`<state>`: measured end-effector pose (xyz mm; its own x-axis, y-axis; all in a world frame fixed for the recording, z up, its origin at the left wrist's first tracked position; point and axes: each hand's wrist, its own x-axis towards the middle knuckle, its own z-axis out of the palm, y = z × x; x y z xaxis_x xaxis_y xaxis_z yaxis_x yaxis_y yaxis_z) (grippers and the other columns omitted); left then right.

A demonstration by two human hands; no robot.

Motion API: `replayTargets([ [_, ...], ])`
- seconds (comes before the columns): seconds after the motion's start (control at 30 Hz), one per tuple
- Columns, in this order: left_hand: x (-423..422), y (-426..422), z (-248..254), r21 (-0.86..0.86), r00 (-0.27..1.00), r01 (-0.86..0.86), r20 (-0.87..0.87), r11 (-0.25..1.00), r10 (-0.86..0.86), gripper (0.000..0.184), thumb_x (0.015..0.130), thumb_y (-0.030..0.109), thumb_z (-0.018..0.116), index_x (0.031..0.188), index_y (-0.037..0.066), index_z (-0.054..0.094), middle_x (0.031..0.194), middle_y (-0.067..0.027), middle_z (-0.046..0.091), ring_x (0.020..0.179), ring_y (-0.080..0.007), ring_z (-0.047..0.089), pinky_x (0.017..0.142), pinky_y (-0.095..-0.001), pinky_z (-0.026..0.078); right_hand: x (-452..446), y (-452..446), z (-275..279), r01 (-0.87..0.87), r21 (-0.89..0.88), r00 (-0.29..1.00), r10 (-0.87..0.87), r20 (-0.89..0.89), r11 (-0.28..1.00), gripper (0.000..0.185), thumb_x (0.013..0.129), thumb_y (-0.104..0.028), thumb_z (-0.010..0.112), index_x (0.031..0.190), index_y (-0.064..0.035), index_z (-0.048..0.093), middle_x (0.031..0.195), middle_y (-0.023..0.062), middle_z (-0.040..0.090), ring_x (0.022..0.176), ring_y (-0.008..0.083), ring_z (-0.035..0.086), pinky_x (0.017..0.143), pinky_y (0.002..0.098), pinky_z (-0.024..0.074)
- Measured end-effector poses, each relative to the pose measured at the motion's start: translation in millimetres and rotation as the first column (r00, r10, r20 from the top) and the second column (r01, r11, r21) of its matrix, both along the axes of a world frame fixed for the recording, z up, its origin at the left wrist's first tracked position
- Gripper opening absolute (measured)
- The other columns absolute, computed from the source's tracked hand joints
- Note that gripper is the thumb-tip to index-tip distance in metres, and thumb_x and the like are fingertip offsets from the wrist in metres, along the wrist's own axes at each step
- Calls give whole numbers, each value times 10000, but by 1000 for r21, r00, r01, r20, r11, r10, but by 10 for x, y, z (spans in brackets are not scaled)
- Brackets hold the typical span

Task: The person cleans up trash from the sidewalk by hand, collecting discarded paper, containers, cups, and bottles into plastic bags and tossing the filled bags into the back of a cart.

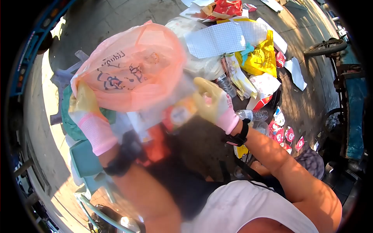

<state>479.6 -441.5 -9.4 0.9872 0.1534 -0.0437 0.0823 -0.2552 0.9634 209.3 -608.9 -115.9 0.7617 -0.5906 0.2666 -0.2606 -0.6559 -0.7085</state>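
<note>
Head view — left hand (86,106) clamped on pink bag (155,87), right hand (215,104) curled — its hold unclear.

The left hand (87,110) and right hand (215,103) are covered by knitted work gloves (95,130), coated pale yellow over the fingers and finished with pink cuffs. Reddish print is borne on the right one's white back. Black wristbands (241,134) are worn on both wrists. The torso is covered by a white sleeveless top (237,204).
</note>
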Motion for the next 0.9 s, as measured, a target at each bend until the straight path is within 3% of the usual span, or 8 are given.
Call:
replayTargets([
  [0.17, -111, -126, 73, 38, 997, 7, 74, 999, -10, 415, 903, 300, 773, 1130, -45, 730, 1009, -67, 728, 876, -146, 646, 788, -319, 545, -26, 146, -855, -142, -186, 807, 5, -590, 972, 499, 930, -255, 682, 1366, -41, 566, 1112, 244, 726, 1057, 416, 696, 865, 463, 532],
  [0.37, -169, -219, 186, 184, 999, -48, 28, 982, 44, 460, 902, 346, 765, 1130, -53, 733, 997, -61, 733, 862, -145, 646, 805, -315, 541, -307, 247, -793, -466, -9, 819, 427, -383, 885, 324, 885, -215, 679, 1178, -78, 685, 860, 154, 710, 860, 378, 674, 950, 495, 468],
  [0.4, -150, -213, 144, 155, 998, -47, 48, 987, 40, 461, 898, 353, 762, 1116, -52, 736, 987, -63, 733, 862, -144, 645, 805, -315, 539, -461, 248, -663, -564, 97, 770, 565, -297, 820, 276, 892, -255, 690, 1126, -109, 711, 842, 138, 706, 862, 368, 671, 880, 455, 488],
  [0.53, -111, -153, 61, 122, 997, 14, 70, 992, -23, 459, 880, 370, 759, 1064, -51, 748, 954, -79, 736, 867, -147, 646, 800, -320, 531, -823, 183, -495, -672, 272, 342, 615, -711, 688, 408, 870, -339, 724, 1206, -111, 678, 1173, 115, 702, 1039, 339, 693, 920, 454, 516],
  [0.63, -98, -150, 59, 308, 996, 52, 47, 950, -69, 461, 873, 391, 748, 1034, -41, 761, 945, -98, 744, 865, -156, 652, 795, -329, 528, -437, 248, -487, -489, 194, 652, 504, -567, 850, 352, 918, -297, 679, 1188, -74, 645, 1180, 143, 695, 1018, 378, 681, 913, 477, 523],
  [0.7, -113, -205, 88, 421, 993, 90, 33, 903, -115, 478, 890, 421, 730, 1041, -31, 761, 948, -106, 745, 867, -163, 656, 796, -336, 531, -182, 469, -1058, -556, 38, 805, 549, -224, 830, 296, 947, -289, 634, 1118, -53, 683, 1047, 150, 732, 939, 401, 693, 845, 479, 549],
  [0.8, -189, -227, 137, 497, 987, 124, 23, 859, -156, 508, 926, 462, 707, 1070, -24, 750, 945, -101, 734, 861, -166, 648, 795, -340, 537, -48, 707, -847, -773, 310, 344, 776, -529, 554, 250, 930, -258, 634, 1015, -58, 759, 922, 130, 767, 857, 387, 738, 756, 466, 578],
  [0.9, -167, -185, 118, 528, 989, 97, 40, 843, -139, 507, 916, 461, 706, 1062, -22, 757, 918, -93, 737, 839, -159, 645, 789, -338, 530, -84, 844, -705, -824, 411, -51, 671, -740, 391, 216, 877, -208, 693, 1017, -95, 813, 1022, 85, 788, 949, 313, 760, 772, 448, 587],
])
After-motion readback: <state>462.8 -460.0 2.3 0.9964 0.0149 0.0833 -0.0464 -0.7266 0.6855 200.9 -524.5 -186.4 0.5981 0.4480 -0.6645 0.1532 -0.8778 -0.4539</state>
